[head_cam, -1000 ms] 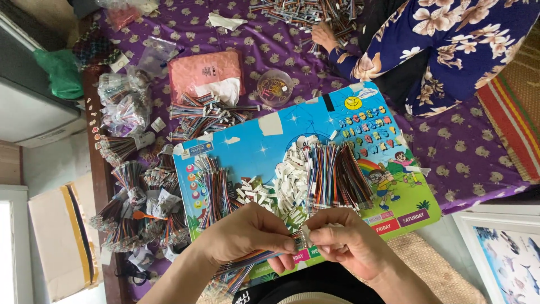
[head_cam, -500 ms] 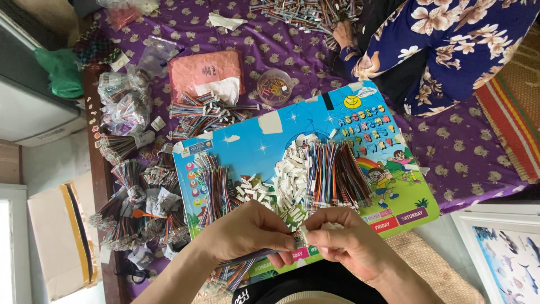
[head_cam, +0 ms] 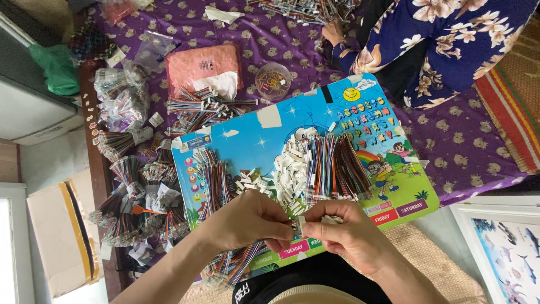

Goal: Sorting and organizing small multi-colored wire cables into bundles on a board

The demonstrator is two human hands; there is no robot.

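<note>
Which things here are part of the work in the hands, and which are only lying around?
In use:
- left hand holding a striped wire bundle
- right hand pinching a small white connector
- white connector pile
- loose coloured wires
- blue picture board

Lying about:
- pink packet
- round tub
- green bag
- cardboard box
</note>
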